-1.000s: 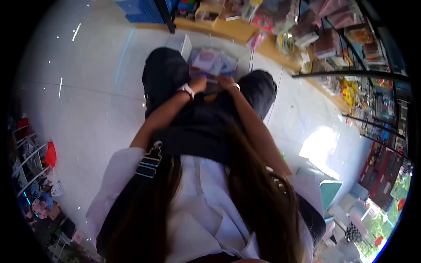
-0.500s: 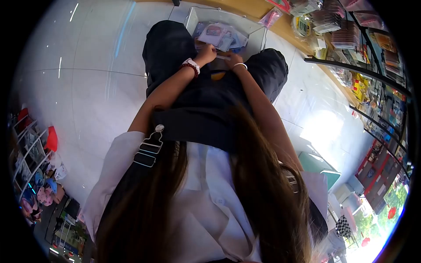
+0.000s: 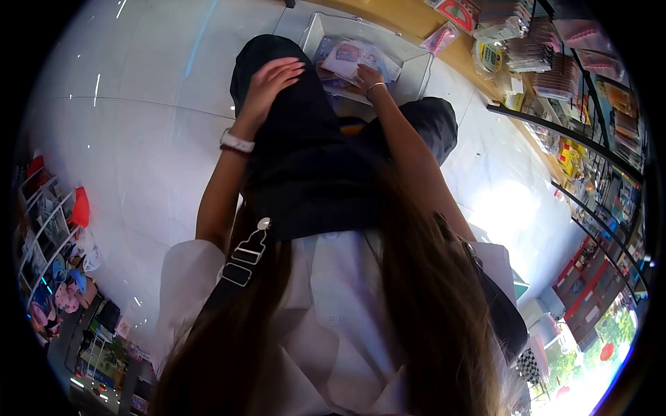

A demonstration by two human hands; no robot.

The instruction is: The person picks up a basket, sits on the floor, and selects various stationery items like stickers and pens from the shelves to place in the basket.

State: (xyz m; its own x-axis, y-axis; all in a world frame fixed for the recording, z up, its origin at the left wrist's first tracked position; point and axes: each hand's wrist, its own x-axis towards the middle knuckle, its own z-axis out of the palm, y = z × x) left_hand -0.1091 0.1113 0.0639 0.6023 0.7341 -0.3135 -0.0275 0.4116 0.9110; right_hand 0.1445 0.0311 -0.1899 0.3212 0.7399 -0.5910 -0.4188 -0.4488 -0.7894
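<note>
My left hand (image 3: 272, 80) hovers over my left knee, fingers stretched out and slightly apart, with nothing in them. A white watch and a dark red bead bracelet circle that wrist. Inside a pale open box (image 3: 416, 76) on the floor between my knees lie several flat, clear-wrapped packets (image 3: 347, 59), whitish and purple. My right hand (image 3: 370, 78), with a white bracelet at the wrist, reaches into the box. Its bent fingers grip the edge of a whitish flat packet at the top of the pile; the thumb is hidden.
Beyond the box runs a wooden shelf edge (image 3: 388, 17) with a pink packet (image 3: 440, 38). At right, a rack holds several hanging packs (image 3: 555, 73) behind black metal bars (image 3: 555, 118). White tiled floor (image 3: 152, 139) spreads left, toward a white wire rack (image 3: 45, 229).
My hands were together at the box's near edge, with a thin pale strip between them. The left has moved away to the left and opened; the right has gone further into the box.
</note>
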